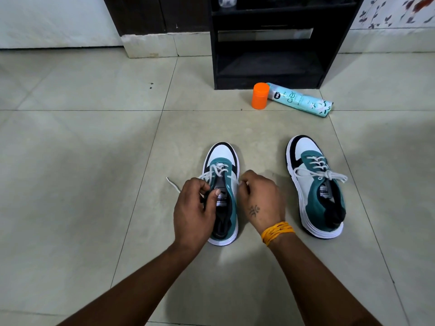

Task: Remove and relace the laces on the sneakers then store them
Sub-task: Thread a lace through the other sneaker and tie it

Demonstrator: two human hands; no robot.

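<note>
Head view is looking down on a pale tiled floor (82, 142), which is filling most of the scene. A black shelf unit (268, 43) is standing at the far side, right of centre, with a white wall (54, 20) running to the far left of it and a flower-patterned wall (397, 12) to the far right. Just in front of the shelf unit a light-blue spray can (303, 101) is lying on its side, and an orange cap (260, 96) is standing upright, touching the can's left end.

Two teal, white and black sneakers are sitting on the floor with toes pointing far. The right sneaker (315, 187) is standing well apart from the hands, its white lace (322, 173) tied in a bow across the tongue. The left sneaker (222, 196) is sitting between the two forearms, partly covered by both hands. Its loose lace (217, 170) is crossing only the far eyelets, with one free end trailing onto the floor to the left.

The left hand (194, 212) is curling over the left side of the shoe opening, fingers closed on the lace and collar. The right hand (257, 201), wearing a yellow thread band (277, 231) at the wrist, is pinching the lace at the shoe's right edge.
</note>
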